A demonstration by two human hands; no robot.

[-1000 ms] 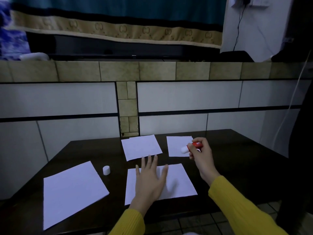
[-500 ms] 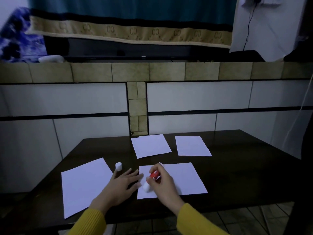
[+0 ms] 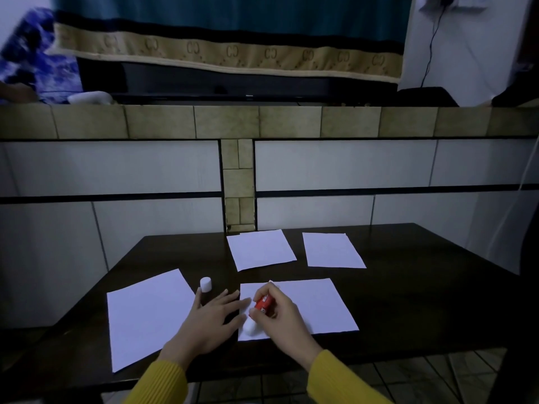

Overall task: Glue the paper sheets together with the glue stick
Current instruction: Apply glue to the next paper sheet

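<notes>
Several white paper sheets lie on a dark table point(image 3: 423, 301). My right hand point(image 3: 281, 319) grips a red glue stick point(image 3: 262, 306), its white tip point(image 3: 250, 328) pressed down at the near left corner of the middle sheet point(image 3: 320, 304). My left hand point(image 3: 210, 322) rests flat with fingers spread, its fingertips on that sheet's left edge. The white cap point(image 3: 205, 284) stands upright just beyond my left hand, beside the large left sheet point(image 3: 145, 316). Two smaller sheets, one in the centre point(image 3: 261, 249) and one to the right point(image 3: 332, 250), lie at the back.
A tiled wall with a ledge rises directly behind the table. The table's front edge runs just under my wrists, with tiled floor below. A dark shape stands at the far right edge of the view.
My right hand brought the glue stick from over the far right sheet down to the middle sheet's near left corner. My left hand slid left off the sheet's centre to its edge.
</notes>
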